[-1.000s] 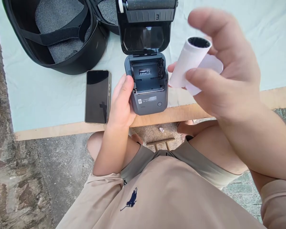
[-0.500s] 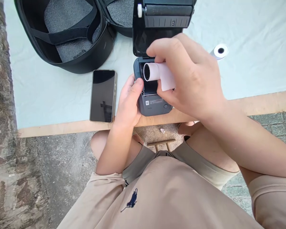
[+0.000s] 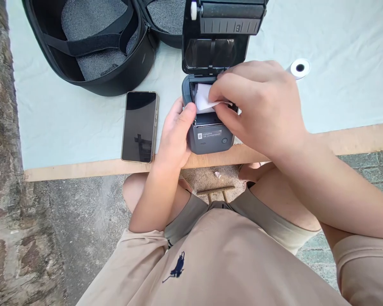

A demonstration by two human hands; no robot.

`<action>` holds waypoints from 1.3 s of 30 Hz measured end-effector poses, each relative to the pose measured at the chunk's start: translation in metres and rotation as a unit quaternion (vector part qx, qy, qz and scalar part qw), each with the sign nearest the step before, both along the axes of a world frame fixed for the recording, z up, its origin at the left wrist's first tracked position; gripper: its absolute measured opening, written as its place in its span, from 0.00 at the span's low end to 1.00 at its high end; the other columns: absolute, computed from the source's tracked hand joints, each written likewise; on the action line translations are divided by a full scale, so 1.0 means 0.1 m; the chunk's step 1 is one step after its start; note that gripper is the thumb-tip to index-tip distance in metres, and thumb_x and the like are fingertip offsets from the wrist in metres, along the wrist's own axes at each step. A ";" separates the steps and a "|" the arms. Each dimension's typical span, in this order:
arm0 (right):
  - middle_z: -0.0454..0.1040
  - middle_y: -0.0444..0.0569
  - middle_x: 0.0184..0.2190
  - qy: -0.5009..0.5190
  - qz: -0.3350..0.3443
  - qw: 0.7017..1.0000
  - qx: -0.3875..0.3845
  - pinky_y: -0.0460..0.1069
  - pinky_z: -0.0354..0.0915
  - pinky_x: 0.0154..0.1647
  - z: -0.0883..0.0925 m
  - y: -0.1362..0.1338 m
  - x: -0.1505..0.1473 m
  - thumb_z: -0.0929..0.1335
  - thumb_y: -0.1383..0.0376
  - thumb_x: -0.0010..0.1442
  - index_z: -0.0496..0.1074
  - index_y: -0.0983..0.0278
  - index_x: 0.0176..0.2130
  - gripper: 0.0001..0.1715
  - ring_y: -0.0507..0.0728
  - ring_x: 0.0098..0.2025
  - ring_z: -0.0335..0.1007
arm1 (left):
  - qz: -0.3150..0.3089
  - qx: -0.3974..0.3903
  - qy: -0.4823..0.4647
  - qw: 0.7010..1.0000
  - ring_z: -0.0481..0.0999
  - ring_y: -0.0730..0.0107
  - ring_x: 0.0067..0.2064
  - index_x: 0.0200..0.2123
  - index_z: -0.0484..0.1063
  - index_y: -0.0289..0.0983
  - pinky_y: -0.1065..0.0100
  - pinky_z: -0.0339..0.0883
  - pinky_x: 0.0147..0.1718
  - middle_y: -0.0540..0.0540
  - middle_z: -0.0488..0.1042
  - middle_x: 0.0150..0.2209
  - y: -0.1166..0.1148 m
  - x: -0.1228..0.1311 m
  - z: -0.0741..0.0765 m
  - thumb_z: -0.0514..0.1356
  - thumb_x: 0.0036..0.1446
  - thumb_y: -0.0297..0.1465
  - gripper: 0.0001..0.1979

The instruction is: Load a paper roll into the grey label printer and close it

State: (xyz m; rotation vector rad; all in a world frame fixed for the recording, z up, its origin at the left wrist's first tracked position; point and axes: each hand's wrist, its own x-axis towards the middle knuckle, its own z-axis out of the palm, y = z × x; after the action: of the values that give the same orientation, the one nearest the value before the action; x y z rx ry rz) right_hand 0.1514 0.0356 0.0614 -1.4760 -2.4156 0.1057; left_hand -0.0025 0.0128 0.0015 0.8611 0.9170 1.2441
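Observation:
A small dark grey printer (image 3: 210, 142) stands at the table's front edge with its black lid (image 3: 223, 34) swung up and back. My right hand (image 3: 258, 106) reaches over the open bay and pinches a white paper roll (image 3: 203, 98), which now lies down inside the bay, mostly covered by my fingers. My left hand (image 3: 174, 136) curls round the printer's left side, thumb on its top edge, holding it steady.
A black phone (image 3: 139, 126) lies face up left of the printer. An open black zip case (image 3: 95, 46) with grey foam sits at the back left. A second white paper roll (image 3: 299, 68) rests on the pale cloth (image 3: 338, 63) to the right. The table's wooden edge (image 3: 83, 170) runs in front.
My right hand carried the paper roll from the upper right down to the printer and lowered it into the open bay. The left hand kept its hold on the printer.

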 end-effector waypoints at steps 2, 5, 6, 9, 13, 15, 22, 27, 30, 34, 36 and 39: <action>0.75 0.46 0.32 0.039 0.042 0.998 0.025 0.57 0.68 0.40 -0.02 -0.01 0.02 0.60 0.68 0.62 0.67 0.59 0.32 0.10 0.60 0.41 0.74 | 0.003 0.000 -0.001 1.000 0.63 0.52 0.68 0.39 0.73 0.41 0.56 0.69 0.60 0.47 0.78 0.43 0.01 0.00 -0.02 0.59 0.60 0.47 0.16; 0.75 0.46 0.34 0.091 0.097 0.991 0.028 0.58 0.71 0.40 -0.06 -0.06 0.06 0.60 0.68 0.61 0.69 0.60 0.34 0.10 0.59 0.40 0.75 | -0.015 0.010 -0.045 0.999 0.61 0.51 0.69 0.37 0.74 0.45 0.54 0.68 0.61 0.47 0.79 0.43 0.03 -0.01 -0.08 0.61 0.57 0.48 0.14; 0.75 0.46 0.35 0.104 0.111 0.988 0.021 0.58 0.71 0.42 -0.08 -0.08 0.07 0.61 0.68 0.61 0.68 0.59 0.33 0.09 0.59 0.41 0.75 | -0.024 0.013 -0.063 0.998 0.61 0.51 0.68 0.36 0.74 0.46 0.54 0.68 0.61 0.47 0.79 0.43 0.04 -0.02 -0.09 0.62 0.56 0.48 0.14; 0.74 0.45 0.36 0.158 0.172 0.972 0.007 0.59 0.72 0.52 -0.17 -0.10 0.12 0.63 0.68 0.59 0.67 0.57 0.33 0.06 0.58 0.46 0.74 | -0.032 0.007 -0.075 0.997 0.64 0.52 0.67 0.41 0.74 0.47 0.53 0.69 0.60 0.48 0.79 0.42 0.03 -0.04 -0.08 0.64 0.55 0.43 0.12; 0.72 0.47 0.44 0.231 0.227 0.946 0.028 0.59 0.67 0.64 -0.29 -0.09 0.23 0.66 0.61 0.62 0.68 0.56 0.37 0.02 0.57 0.55 0.69 | -0.028 0.005 -0.004 1.000 0.76 0.53 0.58 0.47 0.71 0.42 0.56 0.75 0.51 0.49 0.78 0.39 -0.01 -0.05 -0.05 0.67 0.55 0.38 0.17; 0.70 0.48 0.45 0.260 0.180 0.948 0.041 0.60 0.68 0.62 -0.33 -0.09 0.26 0.66 0.61 0.63 0.68 0.56 0.39 0.03 0.57 0.55 0.69 | -0.035 0.016 0.016 0.999 0.79 0.55 0.52 0.48 0.70 0.41 0.60 0.77 0.46 0.49 0.78 0.41 -0.01 -0.06 -0.06 0.68 0.53 0.38 0.20; 0.64 0.52 0.53 0.357 0.045 0.929 -0.092 0.51 0.76 0.44 -0.42 -0.13 0.26 0.70 0.65 0.56 0.63 0.57 0.52 0.24 0.58 0.56 0.66 | -0.045 0.022 0.012 0.999 0.79 0.52 0.54 0.47 0.69 0.43 0.60 0.77 0.46 0.47 0.78 0.45 0.02 -0.08 -0.11 0.73 0.45 0.38 0.27; 0.61 0.52 0.59 0.402 0.076 0.896 -0.172 0.51 0.77 0.47 -0.46 -0.16 0.25 0.68 0.62 0.60 0.59 0.56 0.55 0.25 0.58 0.58 0.67 | -0.036 0.004 0.014 0.999 0.74 0.50 0.60 0.48 0.68 0.43 0.57 0.74 0.53 0.47 0.78 0.45 0.01 -0.07 -0.07 0.71 0.47 0.42 0.26; 0.57 0.51 0.63 0.417 0.063 0.891 -0.170 0.52 0.74 0.53 -0.42 -0.14 0.25 0.69 0.63 0.59 0.55 0.55 0.57 0.31 0.59 0.64 0.60 | -0.044 0.020 0.019 0.999 0.75 0.49 0.59 0.49 0.67 0.43 0.57 0.75 0.51 0.46 0.77 0.45 0.01 -0.08 -0.10 0.72 0.46 0.39 0.28; 0.43 0.49 0.69 0.472 0.061 0.869 -0.137 0.53 0.66 0.63 -0.30 -0.07 0.25 0.69 0.58 0.60 0.49 0.54 0.62 0.37 0.59 0.71 0.49 | -0.058 0.051 0.039 0.996 0.77 0.50 0.54 0.55 0.62 0.43 0.57 0.75 0.47 0.44 0.76 0.48 0.04 -0.10 -0.18 0.74 0.41 0.42 0.40; 0.39 0.49 0.70 0.485 0.066 0.863 -0.124 0.50 0.69 0.60 -0.24 -0.03 0.24 0.67 0.54 0.63 0.49 0.56 0.63 0.36 0.58 0.69 0.54 | -0.062 0.066 0.049 0.995 0.78 0.53 0.51 0.60 0.57 0.44 0.58 0.75 0.46 0.44 0.76 0.48 0.05 -0.10 -0.21 0.74 0.40 0.41 0.45; 0.44 0.45 0.71 0.460 0.027 0.877 -0.135 0.49 0.75 0.49 -0.20 0.01 0.22 0.63 0.52 0.66 0.51 0.54 0.65 0.32 0.58 0.64 0.60 | -0.071 0.070 0.056 0.993 0.79 0.57 0.47 0.63 0.53 0.45 0.61 0.75 0.44 0.44 0.76 0.48 0.05 -0.10 -0.21 0.73 0.44 0.38 0.46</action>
State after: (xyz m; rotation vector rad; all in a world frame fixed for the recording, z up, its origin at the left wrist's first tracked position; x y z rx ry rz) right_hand 0.1731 0.0365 0.0414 -1.0692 -1.6725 0.9566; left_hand -0.0130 0.0182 -0.0193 1.0971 0.8489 1.1556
